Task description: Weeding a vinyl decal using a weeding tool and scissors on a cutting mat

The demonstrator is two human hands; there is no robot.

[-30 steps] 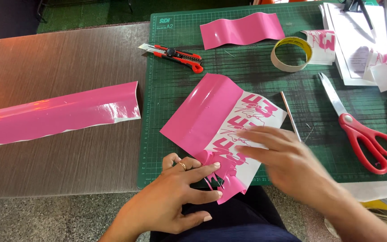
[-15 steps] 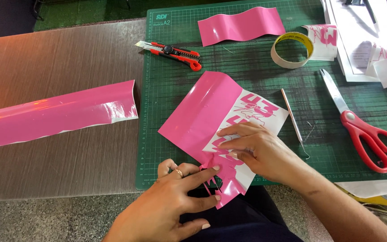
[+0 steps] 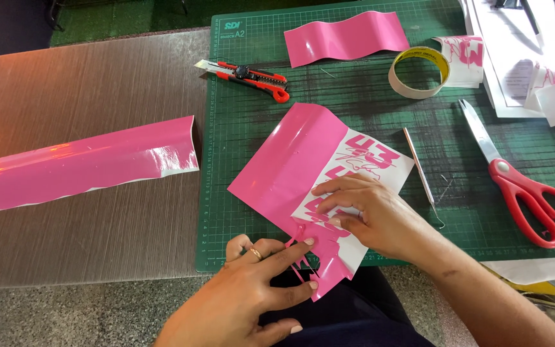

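Note:
A pink vinyl sheet (image 3: 297,164) with cut shapes on white backing lies tilted on the green cutting mat (image 3: 245,128), its lower corner hanging past the table edge. My left hand (image 3: 252,286) pinches a thin strip of pink vinyl at the sheet's lower edge, between thumb and forefinger. My right hand (image 3: 370,212) presses flat on the white backing over the cut shapes, fingers spread toward the left.
A long pink vinyl strip (image 3: 85,164) lies on the brown table at left. On the mat lie a red utility knife (image 3: 245,72), another pink piece (image 3: 348,35), a tape roll (image 3: 419,72), a thin metal pick (image 3: 422,177) and red scissors (image 3: 521,186). Papers sit at top right.
My right hand has slid left and down onto the cut shapes. My left hand's fingers have closed on the vinyl strip at the lower edge.

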